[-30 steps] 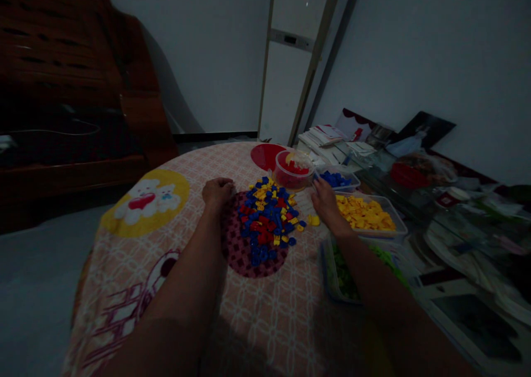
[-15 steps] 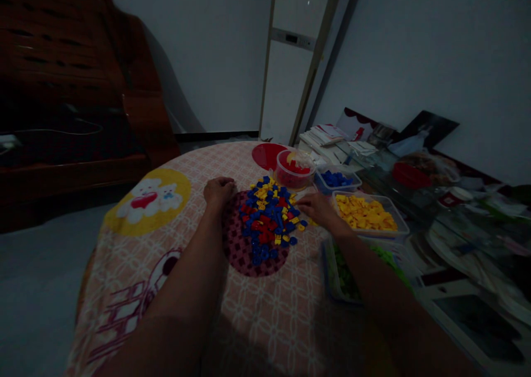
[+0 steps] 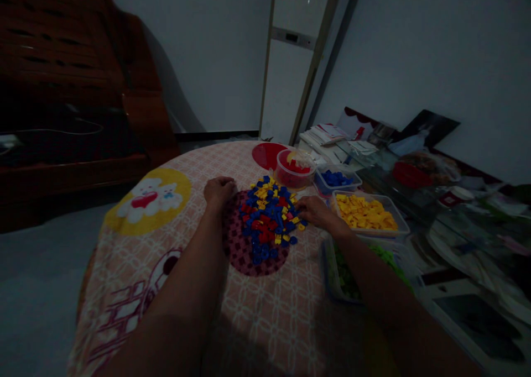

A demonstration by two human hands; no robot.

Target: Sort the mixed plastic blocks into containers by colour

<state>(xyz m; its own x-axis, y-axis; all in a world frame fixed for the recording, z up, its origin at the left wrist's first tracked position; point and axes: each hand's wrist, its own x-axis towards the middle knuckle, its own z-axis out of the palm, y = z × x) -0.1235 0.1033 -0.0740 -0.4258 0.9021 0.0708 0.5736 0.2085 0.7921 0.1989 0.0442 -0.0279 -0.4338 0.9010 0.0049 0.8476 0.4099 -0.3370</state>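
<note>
A pile of small plastic building blocks (image 3: 267,219) in blue, red and yellow lies on a dark red, round patch (image 3: 236,244) of the tablecloth. To the left of the pile, my left hand (image 3: 219,190) rests on the cloth with its fingers curled in; no block shows in it. My right hand (image 3: 316,212) is at the pile's right edge, palm down. Its fingers are bent and close together, with the tips among the blocks. Whatever lies between those tips is hidden or too small to make out.
On the right stand a round tub with red blocks (image 3: 293,169), a box of blue blocks (image 3: 337,179), a box of yellow blocks (image 3: 365,214) and a box of green blocks (image 3: 346,275) beneath my right forearm. Beyond them is a cluttered glass table (image 3: 373,169).
My right hand has shifted slightly, and its fingers now bend further down at the pile's edge. My left hand has stayed where it was.
</note>
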